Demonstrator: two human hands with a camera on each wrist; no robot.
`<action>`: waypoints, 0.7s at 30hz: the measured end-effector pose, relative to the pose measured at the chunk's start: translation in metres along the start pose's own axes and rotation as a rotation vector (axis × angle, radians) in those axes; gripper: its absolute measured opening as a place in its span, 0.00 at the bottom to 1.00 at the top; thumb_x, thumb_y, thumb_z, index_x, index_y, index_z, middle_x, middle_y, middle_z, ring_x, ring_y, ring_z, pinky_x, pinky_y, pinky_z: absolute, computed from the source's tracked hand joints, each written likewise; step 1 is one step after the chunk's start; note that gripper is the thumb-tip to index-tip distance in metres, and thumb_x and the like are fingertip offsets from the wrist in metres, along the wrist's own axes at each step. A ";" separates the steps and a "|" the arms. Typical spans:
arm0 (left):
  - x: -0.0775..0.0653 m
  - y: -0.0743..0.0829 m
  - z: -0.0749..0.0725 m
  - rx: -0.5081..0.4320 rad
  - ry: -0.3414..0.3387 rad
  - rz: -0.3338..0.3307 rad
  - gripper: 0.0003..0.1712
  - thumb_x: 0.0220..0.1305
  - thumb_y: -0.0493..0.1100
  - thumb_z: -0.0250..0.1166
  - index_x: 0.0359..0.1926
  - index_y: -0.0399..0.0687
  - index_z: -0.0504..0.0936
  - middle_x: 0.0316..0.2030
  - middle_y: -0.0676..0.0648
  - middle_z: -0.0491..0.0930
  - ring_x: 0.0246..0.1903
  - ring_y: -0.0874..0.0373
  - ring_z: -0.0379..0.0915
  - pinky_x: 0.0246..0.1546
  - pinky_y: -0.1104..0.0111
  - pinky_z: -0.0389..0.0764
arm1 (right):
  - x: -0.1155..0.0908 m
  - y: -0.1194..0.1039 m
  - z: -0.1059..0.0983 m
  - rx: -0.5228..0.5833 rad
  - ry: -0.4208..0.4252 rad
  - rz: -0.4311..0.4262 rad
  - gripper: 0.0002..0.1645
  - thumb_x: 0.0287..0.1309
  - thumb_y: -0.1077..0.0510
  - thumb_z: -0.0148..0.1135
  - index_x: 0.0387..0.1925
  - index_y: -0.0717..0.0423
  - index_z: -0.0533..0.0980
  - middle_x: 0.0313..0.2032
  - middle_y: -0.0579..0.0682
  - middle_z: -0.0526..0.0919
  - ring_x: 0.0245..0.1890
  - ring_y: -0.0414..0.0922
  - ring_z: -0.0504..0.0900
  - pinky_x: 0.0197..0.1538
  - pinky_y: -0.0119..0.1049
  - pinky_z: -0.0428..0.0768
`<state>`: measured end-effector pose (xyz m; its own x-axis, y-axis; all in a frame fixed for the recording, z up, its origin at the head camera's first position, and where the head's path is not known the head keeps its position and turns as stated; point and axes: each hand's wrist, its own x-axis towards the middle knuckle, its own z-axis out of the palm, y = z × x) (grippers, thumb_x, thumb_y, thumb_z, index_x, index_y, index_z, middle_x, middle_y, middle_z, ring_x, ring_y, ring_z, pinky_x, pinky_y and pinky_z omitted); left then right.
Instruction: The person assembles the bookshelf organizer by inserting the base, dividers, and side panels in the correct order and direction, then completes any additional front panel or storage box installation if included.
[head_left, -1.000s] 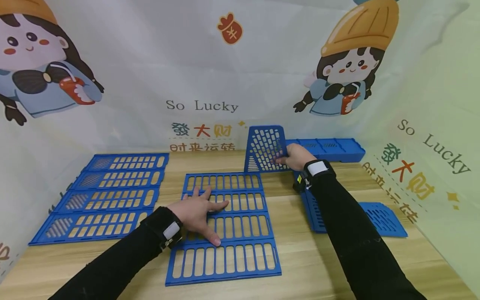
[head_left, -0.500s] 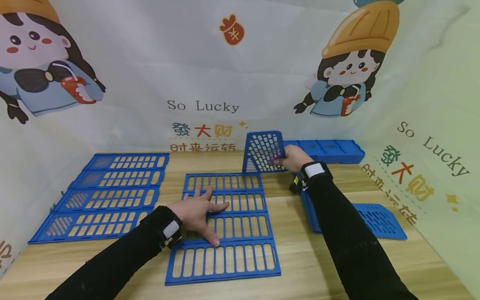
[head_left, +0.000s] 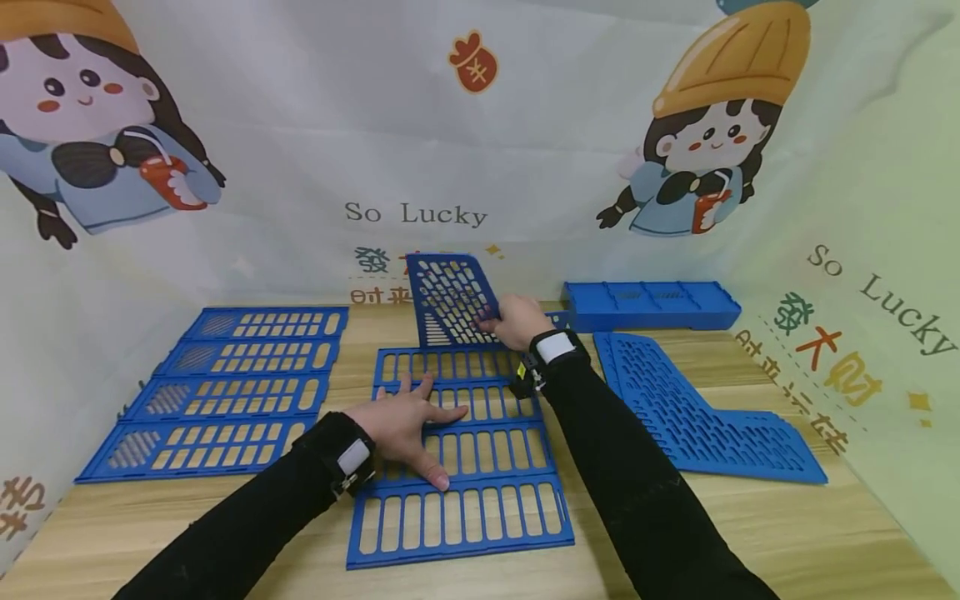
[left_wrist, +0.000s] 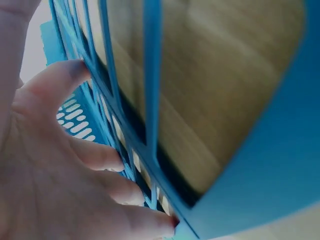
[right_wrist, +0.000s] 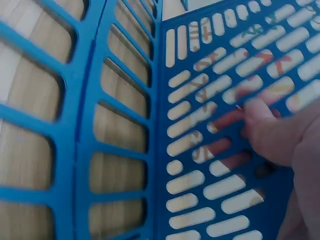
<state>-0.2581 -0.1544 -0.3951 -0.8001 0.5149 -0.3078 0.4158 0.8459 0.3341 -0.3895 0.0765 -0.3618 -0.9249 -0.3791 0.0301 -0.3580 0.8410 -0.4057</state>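
My left hand [head_left: 405, 425] lies with spread fingers on a blue plastic slatted grid [head_left: 491, 482], made of several joined rows flat on the wooden table. In the left wrist view, its fingertips [left_wrist: 117, 159] press along the bars. My right hand [head_left: 517, 321] pinches the right side of a blue perforated panel [head_left: 459, 304], thumb on the near face and fingers behind, seen through the slots. The panel stands upright at the grid's far edge. In the right wrist view, the panel's bottom edge meets the grid's outer row [right_wrist: 97, 145].
Another blue panel set [head_left: 217, 425] of several joined rows lies flat on the left. A long blue tray-like piece [head_left: 652, 310] sits at the back right. Blue L-shaped perforated panels [head_left: 750, 442] lie on the right. A printed cloth [head_left: 525, 125] hangs behind the table.
My right hand has moved left with the perforated panel, from the grid's far right corner to behind its far edge. The L-shaped panels on the right are now uncovered. My left hand stays put.
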 end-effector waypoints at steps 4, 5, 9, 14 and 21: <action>0.000 0.002 -0.001 0.000 0.010 -0.008 0.62 0.38 0.80 0.74 0.76 0.77 0.62 0.81 0.32 0.35 0.76 0.23 0.26 0.70 0.25 0.42 | -0.002 0.005 -0.005 -0.091 -0.002 -0.008 0.15 0.74 0.48 0.58 0.50 0.52 0.81 0.47 0.52 0.87 0.49 0.52 0.84 0.64 0.53 0.70; -0.001 0.003 -0.001 -0.001 0.012 -0.009 0.62 0.38 0.80 0.74 0.76 0.76 0.62 0.80 0.32 0.35 0.76 0.23 0.26 0.70 0.25 0.42 | -0.005 0.013 -0.009 -0.125 -0.003 -0.009 0.14 0.74 0.48 0.58 0.50 0.52 0.80 0.46 0.53 0.87 0.49 0.53 0.84 0.64 0.55 0.69; -0.002 0.002 -0.002 0.009 0.002 -0.011 0.62 0.39 0.78 0.74 0.77 0.75 0.61 0.80 0.32 0.35 0.76 0.22 0.26 0.70 0.25 0.42 | -0.022 0.055 -0.029 -0.253 0.027 0.039 0.14 0.74 0.56 0.58 0.57 0.53 0.78 0.51 0.54 0.87 0.52 0.54 0.84 0.61 0.55 0.72; 0.002 0.008 -0.001 0.015 -0.022 0.009 0.62 0.39 0.78 0.74 0.77 0.76 0.60 0.81 0.33 0.34 0.76 0.24 0.24 0.70 0.26 0.41 | -0.040 0.088 -0.037 -0.068 0.036 0.139 0.22 0.75 0.64 0.53 0.66 0.60 0.73 0.55 0.61 0.85 0.51 0.55 0.87 0.54 0.49 0.84; 0.010 0.013 0.000 -0.008 -0.017 0.014 0.61 0.39 0.78 0.75 0.76 0.76 0.62 0.81 0.34 0.34 0.76 0.24 0.24 0.69 0.24 0.40 | -0.024 0.064 -0.008 0.114 0.120 0.083 0.19 0.72 0.68 0.51 0.60 0.60 0.77 0.46 0.58 0.88 0.44 0.52 0.88 0.48 0.44 0.86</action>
<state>-0.2612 -0.1384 -0.3939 -0.7866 0.5290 -0.3185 0.4234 0.8375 0.3453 -0.3911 0.1430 -0.3817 -0.9617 -0.2559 0.0978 -0.2691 0.8159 -0.5117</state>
